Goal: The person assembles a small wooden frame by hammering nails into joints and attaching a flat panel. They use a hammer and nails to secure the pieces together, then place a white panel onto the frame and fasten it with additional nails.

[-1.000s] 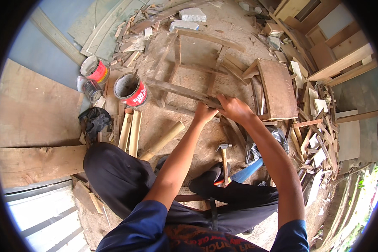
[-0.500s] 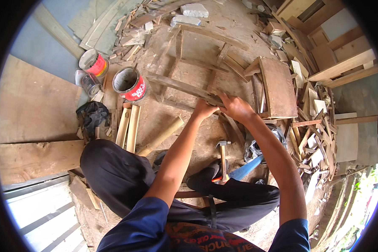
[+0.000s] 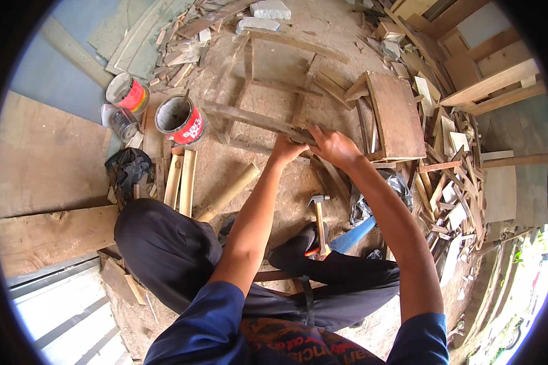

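The frame (image 3: 249, 117), an open wooden assembly of rails and posts, is positioned on the dirt floor (image 3: 347, 36) ahead of the person. Its near rail slopes down to the right, toward both hands. The left hand (image 3: 287, 149) is closed around the right end of this rail; the right hand (image 3: 336, 148) grips the same end from the right, just beside the left. Undersides of the fingers are hidden from view.

The hammer (image 3: 319, 222) is below the hands, head directed away from the person, with the lower handle next to the shoe (image 3: 292, 248). A blue object (image 3: 352, 236) lies right of the hammer — its type cannot be determined.

Left of the frame stands a red can (image 3: 189, 128); a pole (image 3: 230, 191) lies between the can and the legs. The box (image 3: 400, 115), a wooden piece, sits right of the frame, beside the scrap pile (image 3: 453, 194).
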A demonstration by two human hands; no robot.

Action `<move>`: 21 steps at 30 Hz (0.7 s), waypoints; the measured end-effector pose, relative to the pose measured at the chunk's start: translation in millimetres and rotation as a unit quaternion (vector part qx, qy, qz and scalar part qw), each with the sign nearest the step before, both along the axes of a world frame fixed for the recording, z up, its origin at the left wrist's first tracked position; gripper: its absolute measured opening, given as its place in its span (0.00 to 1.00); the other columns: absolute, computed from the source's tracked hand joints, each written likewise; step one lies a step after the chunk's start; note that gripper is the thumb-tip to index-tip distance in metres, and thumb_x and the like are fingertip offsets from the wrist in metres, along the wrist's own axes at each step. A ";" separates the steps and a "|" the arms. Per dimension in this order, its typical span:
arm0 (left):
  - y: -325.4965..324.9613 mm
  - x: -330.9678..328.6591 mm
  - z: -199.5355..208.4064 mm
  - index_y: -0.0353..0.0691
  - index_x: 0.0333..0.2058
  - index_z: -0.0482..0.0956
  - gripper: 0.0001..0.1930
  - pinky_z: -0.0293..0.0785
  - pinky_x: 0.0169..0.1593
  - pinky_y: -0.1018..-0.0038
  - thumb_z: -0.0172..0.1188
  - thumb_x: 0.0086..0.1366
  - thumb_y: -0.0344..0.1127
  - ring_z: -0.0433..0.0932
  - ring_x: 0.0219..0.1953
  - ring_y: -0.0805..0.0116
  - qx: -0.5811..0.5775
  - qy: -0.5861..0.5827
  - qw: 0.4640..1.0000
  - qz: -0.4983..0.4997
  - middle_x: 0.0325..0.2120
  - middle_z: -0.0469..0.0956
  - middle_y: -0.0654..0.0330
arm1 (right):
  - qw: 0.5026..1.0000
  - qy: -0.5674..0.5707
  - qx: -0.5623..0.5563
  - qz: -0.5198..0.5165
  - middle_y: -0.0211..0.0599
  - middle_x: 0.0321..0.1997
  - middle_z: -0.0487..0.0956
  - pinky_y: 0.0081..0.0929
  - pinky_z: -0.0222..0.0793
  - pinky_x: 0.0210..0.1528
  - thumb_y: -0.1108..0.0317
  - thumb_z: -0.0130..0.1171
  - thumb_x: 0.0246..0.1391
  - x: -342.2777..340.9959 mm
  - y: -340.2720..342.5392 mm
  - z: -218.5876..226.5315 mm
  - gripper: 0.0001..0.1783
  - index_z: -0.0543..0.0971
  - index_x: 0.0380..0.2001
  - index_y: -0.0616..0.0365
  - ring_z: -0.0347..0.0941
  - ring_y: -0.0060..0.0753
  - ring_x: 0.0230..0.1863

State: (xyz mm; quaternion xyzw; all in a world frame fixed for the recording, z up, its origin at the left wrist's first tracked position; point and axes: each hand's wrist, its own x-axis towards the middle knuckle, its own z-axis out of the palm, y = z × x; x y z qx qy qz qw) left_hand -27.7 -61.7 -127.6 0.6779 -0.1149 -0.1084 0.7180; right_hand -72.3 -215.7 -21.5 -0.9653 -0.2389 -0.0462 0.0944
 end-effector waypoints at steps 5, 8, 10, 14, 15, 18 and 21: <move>3.9 4.2 -4.4 0.34 0.37 0.80 0.16 0.77 0.41 0.72 0.70 0.46 0.28 0.79 0.36 0.70 0.015 0.030 0.999 -0.026 0.34 0.82 0.58 | 1.000 0.003 -0.002 -0.004 0.52 0.31 0.79 0.42 0.77 0.31 0.59 0.66 0.49 0.0 1.9 -0.7 0.31 0.66 0.52 0.60 0.79 0.55 0.30; 11.0 8.1 -0.5 0.36 0.37 0.81 0.16 0.76 0.43 0.69 0.69 0.48 0.32 0.78 0.39 0.69 0.076 0.047 0.993 -0.071 0.36 0.81 0.59 | 1.000 -0.001 -0.001 -0.008 0.53 0.31 0.79 0.42 0.77 0.32 0.59 0.67 0.48 1.4 0.9 -3.0 0.32 0.66 0.53 0.59 0.79 0.55 0.31; 19.3 9.6 5.9 0.37 0.38 0.81 0.17 0.75 0.46 0.67 0.70 0.49 0.36 0.78 0.41 0.67 0.133 0.105 0.977 -0.130 0.38 0.81 0.58 | 1.000 0.010 -0.007 -0.023 0.53 0.31 0.79 0.43 0.77 0.32 0.59 0.67 0.48 -1.0 0.0 -3.4 0.33 0.65 0.54 0.59 0.79 0.55 0.32; 32.9 14.0 8.9 0.37 0.48 0.79 0.30 0.66 0.60 0.63 0.67 0.56 0.56 0.73 0.53 0.59 0.027 0.020 0.964 -0.265 0.47 0.79 0.51 | 1.000 -0.006 -0.018 -0.021 0.47 0.28 0.80 0.39 0.78 0.31 0.59 0.65 0.50 -4.0 -3.2 3.2 0.30 0.66 0.53 0.58 0.80 0.50 0.30; 35.7 14.5 -5.1 0.38 0.42 0.78 0.29 0.66 0.52 0.67 0.62 0.57 0.61 0.71 0.48 0.65 -0.035 0.041 0.976 -0.210 0.43 0.76 0.56 | 1.000 0.002 -0.008 -0.015 0.49 0.28 0.80 0.40 0.78 0.31 0.59 0.66 0.49 -2.4 1.8 4.6 0.31 0.66 0.53 0.58 0.80 0.52 0.31; 31.5 8.9 -30.6 0.39 0.39 0.63 0.37 0.54 0.45 0.70 0.39 0.60 0.75 0.57 0.44 0.70 -0.097 0.116 0.982 -0.109 0.41 0.61 0.61 | 1.000 0.014 -0.008 -0.005 0.49 0.27 0.79 0.40 0.77 0.30 0.58 0.66 0.49 1.3 5.8 5.2 0.32 0.66 0.53 0.58 0.79 0.52 0.30; 22.8 7.7 -30.7 0.33 0.58 0.46 0.45 0.40 0.63 0.65 0.28 0.64 0.74 0.43 0.63 0.61 -0.099 0.174 0.976 -0.084 0.60 0.47 0.52 | 1.000 0.006 -0.026 -0.012 0.47 0.25 0.79 0.39 0.77 0.28 0.58 0.66 0.49 -2.5 2.2 3.5 0.31 0.66 0.52 0.58 0.79 0.50 0.28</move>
